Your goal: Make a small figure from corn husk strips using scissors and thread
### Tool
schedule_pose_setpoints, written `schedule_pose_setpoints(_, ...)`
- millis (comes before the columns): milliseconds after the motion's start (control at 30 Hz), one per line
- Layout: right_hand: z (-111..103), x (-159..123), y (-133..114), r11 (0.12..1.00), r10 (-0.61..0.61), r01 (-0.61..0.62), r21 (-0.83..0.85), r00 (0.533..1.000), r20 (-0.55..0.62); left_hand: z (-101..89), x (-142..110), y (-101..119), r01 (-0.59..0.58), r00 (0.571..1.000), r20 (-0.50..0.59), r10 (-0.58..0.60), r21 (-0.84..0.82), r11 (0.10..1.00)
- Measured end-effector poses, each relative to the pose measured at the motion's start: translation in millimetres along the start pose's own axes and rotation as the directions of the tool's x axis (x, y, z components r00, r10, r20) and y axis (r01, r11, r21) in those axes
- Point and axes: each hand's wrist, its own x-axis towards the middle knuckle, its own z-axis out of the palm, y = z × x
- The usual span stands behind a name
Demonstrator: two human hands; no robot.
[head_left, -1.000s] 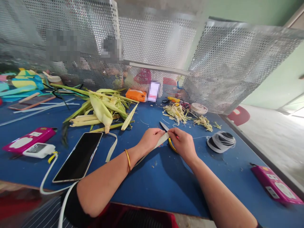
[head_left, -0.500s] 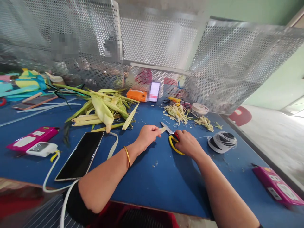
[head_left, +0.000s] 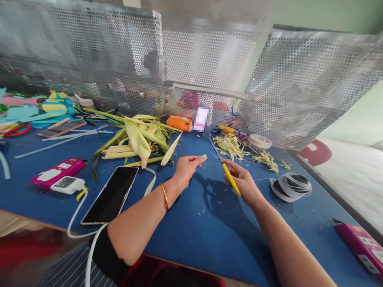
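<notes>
Pinched in my left hand (head_left: pixel 186 170) is a pale flat strip (head_left: pixel 204 158), its short end poking out past the fingertips. My right hand (head_left: pixel 241 180) grips scissors (head_left: pixel 231 179) with yellow handles, lifted off the table, blades pointing up and to the left. A gap separates the blades from the strip's end. Left of my left hand lies a pile of green corn husks (head_left: pixel 139 139). Beyond the scissors are pale husk scraps (head_left: pixel 230 146). A spool of white thread (head_left: pixel 290 187) stands right of my right hand.
A black-screened phone (head_left: pixel 112 195) and a magenta power bank (head_left: pixel 58 171) lie to the left, with a white cable trailing over my left arm. Another magenta pack (head_left: pixel 360 243) sits at the right edge. An orange packet (head_left: pixel 179 122) stands before the perforated metal screen (head_left: pixel 206 59).
My right hand has let go of the strip's end, picked up the scissors from the table and raised them. My left hand keeps the strip. The view has shifted slightly left.
</notes>
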Motion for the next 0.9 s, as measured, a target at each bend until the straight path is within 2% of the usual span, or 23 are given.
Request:
schedule_pose_setpoints(33, 2.6, -0.7, -0.9, 0.998, -0.006, 0.005, 0.067, 1.000, 0.013, -0.7, 1.0, 0.4, 0.007, 1.000, -0.014, -0.007, -0.026, 1.000)
schedule_pose_setpoints(100, 6.6, -2.4, -2.8, 0.997, -0.038, 0.036, 0.076, 0.999, 0.026, -2.1, 2.8, 0.8, 0.018, 0.999, -0.038, -0.021, -0.070, 0.997)
schedule_pose_setpoints(200, 8.9, -5.8, -6.2, 0.991, -0.096, 0.101, -0.084, 0.994, 0.056, -3.3, 4.4, 1.2, 0.023, 0.997, -0.065, -0.030, -0.105, 0.994)
schedule_pose_setpoints(300, 8.9, -10.0, -11.1, 0.949, -0.132, 0.141, -0.282, 0.990, 0.052, -3.1, 4.2, 2.1, -0.011, 0.997, -0.073, 0.002, -0.121, 0.993)
schedule_pose_setpoints(433, 10.5, -13.2, -14.3, 0.898, -0.163, 0.171, -0.406, 0.985, 0.053, -1.7, 2.0, 3.9, -0.039, 0.997, -0.064, 0.034, -0.086, 0.996)
schedule_pose_setpoints(667, 10.3, -8.8, -5.3, 0.934, -0.104, 0.125, -0.336, 0.991, 0.078, -2.6, 1.3, 3.6, -0.065, 0.996, -0.055, 0.064, -0.019, 0.998)
schedule_pose_setpoints(900, 7.3, -5.4, 2.4, 0.958, -0.099, 0.125, -0.258, 0.989, 0.111, -5.0, 4.5, 1.9, -0.104, 0.992, -0.058, 0.108, 0.067, 0.992)
